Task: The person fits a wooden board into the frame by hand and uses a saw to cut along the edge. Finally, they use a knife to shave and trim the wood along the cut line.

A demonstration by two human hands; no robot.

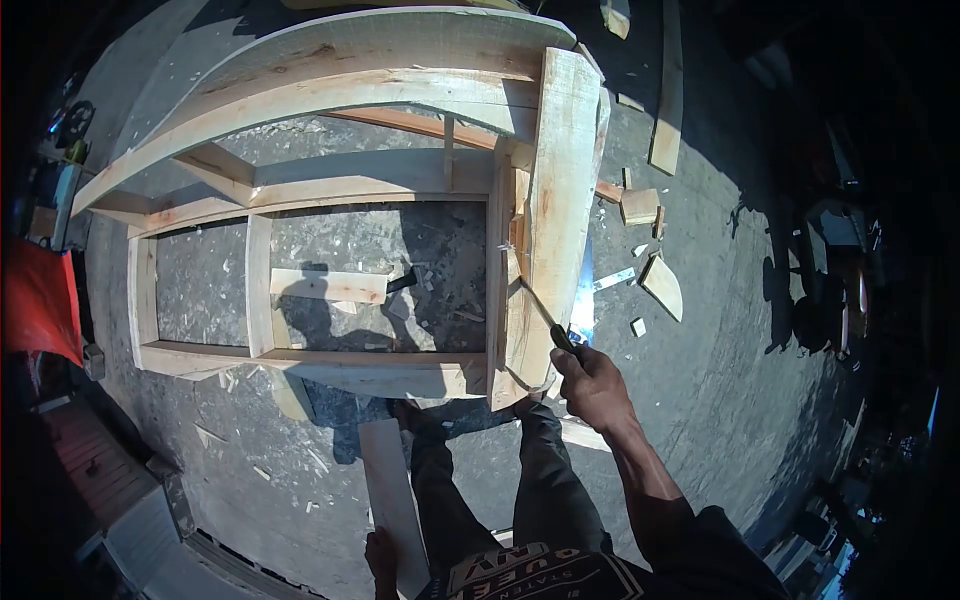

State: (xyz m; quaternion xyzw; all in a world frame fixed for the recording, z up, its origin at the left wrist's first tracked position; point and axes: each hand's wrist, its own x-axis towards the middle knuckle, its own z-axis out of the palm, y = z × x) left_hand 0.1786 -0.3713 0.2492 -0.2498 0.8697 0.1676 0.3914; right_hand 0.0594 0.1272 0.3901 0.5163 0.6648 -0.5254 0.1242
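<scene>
My right hand [592, 388] is wrapped round the black handle of a tool with a thin shaft [545, 317]; its exact kind I cannot make out. The shaft's far end meets the right end of a wooden frame [370, 372], beside a wide pale armrest board [560, 170]. Low in the view, my left hand [380, 553] grips the edge of a loose wooden board [393, 490], held upright by my left leg. The frame looks like an unfinished sofa, with a curved back rail [330, 105] and crossing slats.
Wood offcuts [640, 206] and a curved piece [662, 288] lie on the concrete floor right of the frame. A long plank [667, 100] lies farther back. Inside the frame, a short board [330, 285] rests on the floor. Red cloth [42, 300] hangs at the left.
</scene>
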